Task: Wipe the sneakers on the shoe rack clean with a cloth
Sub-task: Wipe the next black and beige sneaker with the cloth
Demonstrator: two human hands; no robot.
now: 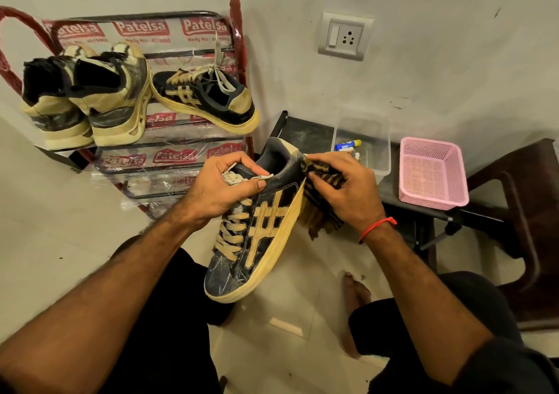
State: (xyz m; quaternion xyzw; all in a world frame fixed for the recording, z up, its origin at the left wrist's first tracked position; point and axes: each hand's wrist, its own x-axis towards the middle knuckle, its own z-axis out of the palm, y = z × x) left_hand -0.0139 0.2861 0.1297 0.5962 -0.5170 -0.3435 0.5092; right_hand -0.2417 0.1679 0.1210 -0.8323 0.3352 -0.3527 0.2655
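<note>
The dark sneaker (260, 227) with tan stripes is held in the air over the person's lap, toe toward the body and heel away. The left hand (225, 189) is clamped on the tongue and upper laces, thumb across the collar. The right hand (348, 191) is closed on the striped cloth (320, 209), pressing it against the heel-side midsole just beside the palm; the cloth's loose end hangs below the wrist.

Probable faults:
- The support is a grip on soft tongue and laces only. Firm wiping pressure from the right hand could twist the sneaker or pull it free.
- The hanging cloth end could drag grime back onto the sole edge.

Beyond the left hand, the shoe rack (239, 49) carries the matching sneaker (208, 100) and a pair of bulkier sneakers (87, 97).
</note>
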